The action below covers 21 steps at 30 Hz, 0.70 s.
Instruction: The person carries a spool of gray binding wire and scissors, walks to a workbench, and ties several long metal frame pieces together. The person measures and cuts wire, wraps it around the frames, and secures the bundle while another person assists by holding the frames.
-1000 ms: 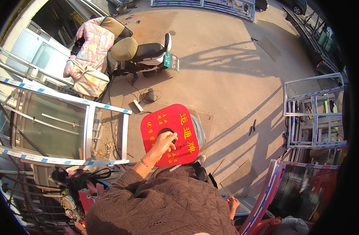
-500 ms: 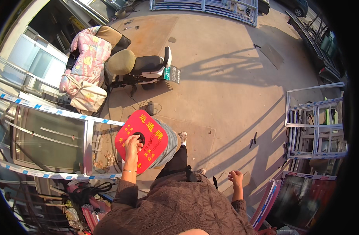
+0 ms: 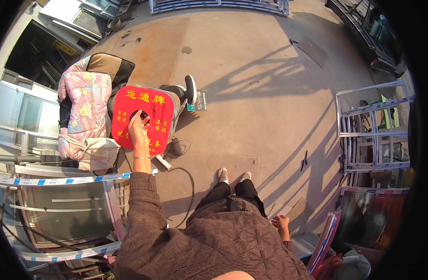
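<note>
My left hand [image 3: 139,132] grips a reel of grey strip [image 3: 159,116] by the dark hole in the middle of its round-cornered red end card. The grey wound side shows along the card's right edge. My arm is stretched forward and left, and the reel is in front of the parked scooter [image 3: 190,88], hiding most of its seat from view. What the fingertips grasp inside the hole is hidden. My right hand [image 3: 281,222] hangs low at my right side, fingers loosely curled and apart, with nothing visible in it.
A pink quilted cover [image 3: 85,95] and a cream cloth bag [image 3: 100,153] hang on the scooter. White window frames [image 3: 60,180] stand at left, more frames [image 3: 375,134] at right. A black cable [image 3: 192,191] lies near my feet; a dark tool [image 3: 304,161] lies further right.
My left hand has carried the reel forward and left, from beside my leg to the scooter. My feet are now side by side. The right hand stays low at my side.
</note>
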Tool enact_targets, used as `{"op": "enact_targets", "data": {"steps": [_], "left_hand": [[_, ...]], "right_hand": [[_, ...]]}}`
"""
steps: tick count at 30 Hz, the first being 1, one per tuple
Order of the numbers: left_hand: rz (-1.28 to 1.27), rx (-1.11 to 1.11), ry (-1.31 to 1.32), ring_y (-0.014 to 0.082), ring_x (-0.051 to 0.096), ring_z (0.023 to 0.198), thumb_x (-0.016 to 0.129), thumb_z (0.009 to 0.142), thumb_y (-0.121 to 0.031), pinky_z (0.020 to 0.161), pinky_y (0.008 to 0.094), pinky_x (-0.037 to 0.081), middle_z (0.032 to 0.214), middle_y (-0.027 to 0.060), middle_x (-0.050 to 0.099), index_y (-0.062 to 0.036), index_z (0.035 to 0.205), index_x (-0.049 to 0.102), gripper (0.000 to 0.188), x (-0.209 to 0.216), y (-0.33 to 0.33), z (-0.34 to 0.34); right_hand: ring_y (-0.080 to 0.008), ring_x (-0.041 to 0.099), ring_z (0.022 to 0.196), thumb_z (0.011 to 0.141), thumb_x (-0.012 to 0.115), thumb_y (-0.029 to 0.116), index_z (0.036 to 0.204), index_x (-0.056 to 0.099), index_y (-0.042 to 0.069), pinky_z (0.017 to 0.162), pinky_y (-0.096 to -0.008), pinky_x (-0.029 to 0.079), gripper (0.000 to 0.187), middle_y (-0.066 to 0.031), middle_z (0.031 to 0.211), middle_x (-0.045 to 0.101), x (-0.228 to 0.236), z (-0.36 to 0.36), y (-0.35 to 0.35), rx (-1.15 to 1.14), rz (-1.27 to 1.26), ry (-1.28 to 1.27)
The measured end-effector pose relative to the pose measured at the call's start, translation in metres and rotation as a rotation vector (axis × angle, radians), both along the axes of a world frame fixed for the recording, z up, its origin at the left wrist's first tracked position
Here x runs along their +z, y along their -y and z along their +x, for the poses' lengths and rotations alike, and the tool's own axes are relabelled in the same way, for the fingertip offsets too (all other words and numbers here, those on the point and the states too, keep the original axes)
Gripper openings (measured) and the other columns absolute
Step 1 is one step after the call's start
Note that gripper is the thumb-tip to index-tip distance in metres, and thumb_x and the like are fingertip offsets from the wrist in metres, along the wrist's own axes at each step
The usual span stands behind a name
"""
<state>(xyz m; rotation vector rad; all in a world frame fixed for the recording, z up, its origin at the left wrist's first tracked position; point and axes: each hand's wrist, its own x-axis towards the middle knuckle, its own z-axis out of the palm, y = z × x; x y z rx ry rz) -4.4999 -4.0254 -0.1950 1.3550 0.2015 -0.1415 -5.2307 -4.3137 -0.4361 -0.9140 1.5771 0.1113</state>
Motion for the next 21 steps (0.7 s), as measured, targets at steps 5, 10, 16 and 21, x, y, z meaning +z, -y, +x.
{"op": "enact_targets", "data": {"steps": [5, 10, 16, 21], "left_hand": [[-0.083, 0.047, 0.088, 0.0193, 0.069, 0.099, 0.048, 0.105, -0.019, 0.080, 0.0306, 0.053, 0.121, 0.0108, 0.067, -0.0026, 0.135, 0.060, 0.037, -0.039, 0.069, 0.118], [-0.378, 0.025, -0.313, 0.0245, 0.059, 0.120, 0.054, 0.104, -0.022, 0.102, 0.0404, 0.049, 0.154, 0.0143, 0.037, -0.0014, 0.139, 0.057, 0.041, -0.105, 0.120, 0.186], [-0.155, -0.093, -0.166, 0.0270, 0.062, 0.115, 0.062, 0.100, -0.021, 0.099, 0.0432, 0.053, 0.128, 0.0124, 0.056, -0.0001, 0.134, 0.057, 0.040, -0.148, 0.136, 0.208], [-0.116, -0.098, -0.236, 0.0292, 0.064, 0.110, 0.063, 0.100, -0.023, 0.093, 0.0418, 0.057, 0.125, 0.0159, 0.056, -0.0006, 0.131, 0.057, 0.038, -0.141, 0.103, 0.221]], "right_hand": [[-0.0305, 0.075, 0.082, 0.100, 0.059, 0.015, 0.112, 0.065, -0.009, 0.068, -0.0413, 0.063, 0.028, -0.0184, 0.099, 0.073, 0.008, 0.039, 0.021, 0.006, 0.016, -0.032], [-0.0264, 0.074, 0.076, 0.100, 0.060, 0.015, 0.110, 0.065, -0.011, 0.063, -0.0360, 0.062, 0.028, -0.0209, 0.097, 0.074, 0.015, 0.081, 0.076, -0.051, -0.078, -0.005], [-0.0239, 0.074, 0.077, 0.101, 0.060, 0.018, 0.110, 0.066, -0.008, 0.063, -0.0338, 0.061, 0.028, -0.0183, 0.099, 0.074, 0.030, 0.129, 0.126, 0.010, -0.119, -0.038], [-0.0244, 0.074, 0.077, 0.101, 0.060, 0.018, 0.110, 0.066, -0.008, 0.063, -0.0342, 0.061, 0.028, -0.0181, 0.099, 0.074, 0.037, 0.174, 0.142, -0.013, -0.134, -0.013]]}}
